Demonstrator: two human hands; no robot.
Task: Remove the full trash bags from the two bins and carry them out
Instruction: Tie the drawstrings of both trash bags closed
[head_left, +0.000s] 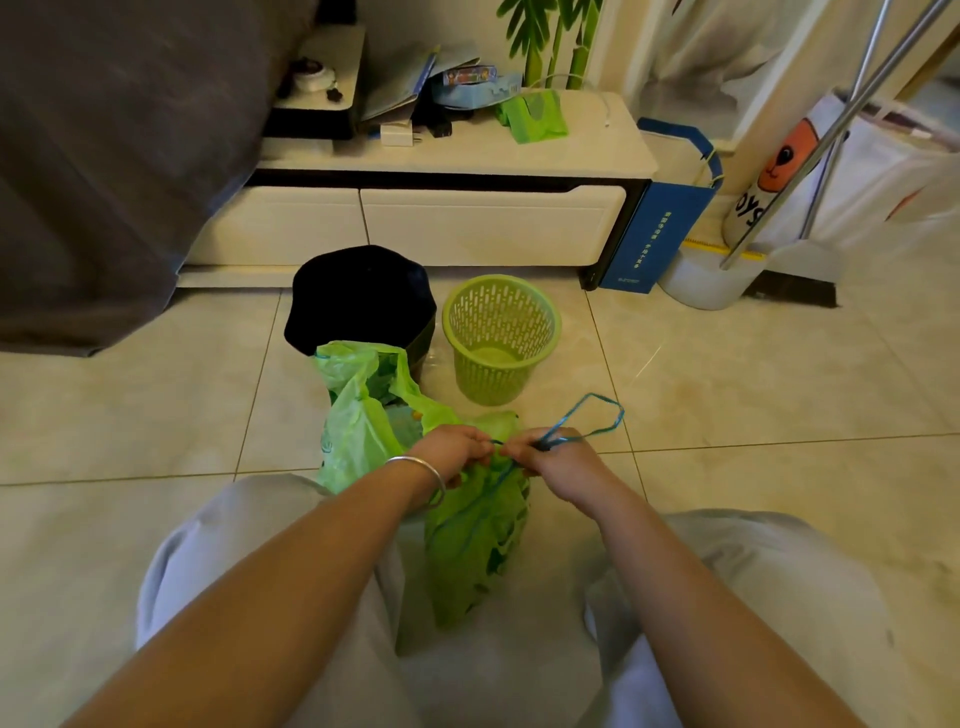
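Between my knees a green trash bag (475, 540) stands on the floor tiles. My left hand (449, 451) and my right hand (558, 460) each pinch its blue drawstring (587, 418), whose loop sticks up to the right. Just behind, a second green bag (358, 410) stands open-mouthed on the floor. A green perforated bin (501, 338) stands bare of any liner. To its left is a dark bin (358, 301) lined with a black bag.
A low white TV cabinet (457, 208) runs along the back with clutter on top. A blue paper bag (660, 228), a dustpan and broom (727, 275) and a white printed bag (810, 176) stand at the right. Grey fabric (104, 171) fills the left.
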